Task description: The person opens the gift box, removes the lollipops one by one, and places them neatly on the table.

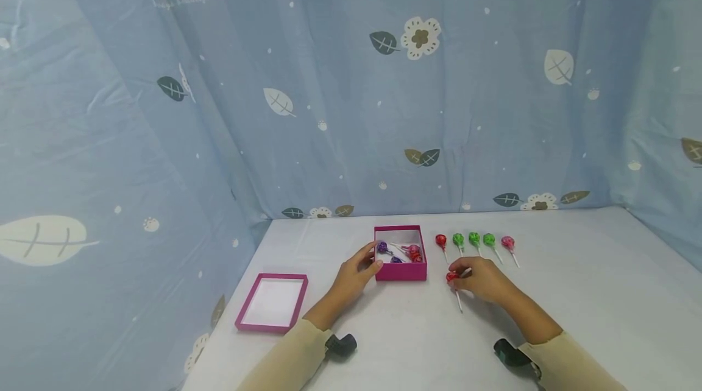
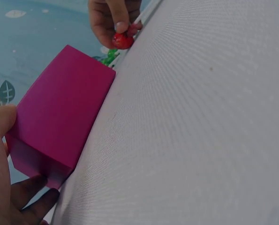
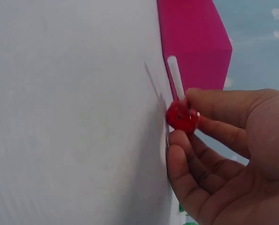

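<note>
My right hand (image 1: 482,279) pinches a red lollipop (image 3: 182,116) by its wrapped head, just above the table; its white stick points toward me in the head view. At the left side of an open magenta box (image 1: 401,271), my left hand (image 1: 351,274) holds the near corner, thumb on the front and fingers along the side. Inside the box lie purple lollipops (image 1: 382,246), a pink lollipop (image 1: 414,250) and a red one (image 1: 417,257). Right of the box is a row on the table: a red lollipop (image 1: 441,240), three green lollipops (image 1: 474,237) and a pink one (image 1: 508,242).
The magenta-rimmed box lid (image 1: 272,331) lies on the white table (image 1: 406,336) at the left, its white inside facing up. A blue patterned curtain (image 1: 351,86) hangs behind the table and along its left side.
</note>
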A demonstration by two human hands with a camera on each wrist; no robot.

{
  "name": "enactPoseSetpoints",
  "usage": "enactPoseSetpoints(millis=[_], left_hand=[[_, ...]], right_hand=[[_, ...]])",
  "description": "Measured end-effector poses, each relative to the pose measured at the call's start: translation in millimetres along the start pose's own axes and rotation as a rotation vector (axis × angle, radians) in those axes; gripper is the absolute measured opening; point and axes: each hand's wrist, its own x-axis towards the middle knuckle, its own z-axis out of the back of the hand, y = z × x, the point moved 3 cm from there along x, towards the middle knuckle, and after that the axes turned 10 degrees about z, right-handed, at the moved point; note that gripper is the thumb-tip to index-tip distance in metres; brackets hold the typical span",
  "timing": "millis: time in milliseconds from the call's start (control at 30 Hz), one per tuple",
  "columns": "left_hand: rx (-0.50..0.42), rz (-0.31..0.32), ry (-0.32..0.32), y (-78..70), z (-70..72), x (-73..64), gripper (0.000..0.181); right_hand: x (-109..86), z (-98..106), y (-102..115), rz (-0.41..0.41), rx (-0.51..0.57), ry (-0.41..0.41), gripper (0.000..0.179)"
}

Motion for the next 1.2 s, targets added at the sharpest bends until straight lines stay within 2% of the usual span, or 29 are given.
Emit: enactPoseSetpoints(millis=[400, 700, 1000, 1200], left_hand=[[-0.002, -0.014, 0.001, 2.6, 1.1, 1.2, 0.053], [-0.009, -0.022, -0.001, 0.2, 1.0, -0.4, 0.055], [-0.007, -0.015, 0.007, -0.5, 1.2, 0.2, 0.056], [-0.015, -0.008, 0.01, -0.2, 1.3, 0.3, 0.052]], right_hand=[[8.0, 5.9, 9.0, 0.023, -0.03, 0.014, 0.024], [9.1, -2.9, 14.3, 0.029, -0.072, 0.075, 0.029], [4.4, 4.2, 10.4, -0.023, -0.107, 0.078, 0.025], [4.7, 4.2, 9.8, -0.029, -0.098, 0.085, 0.031]])
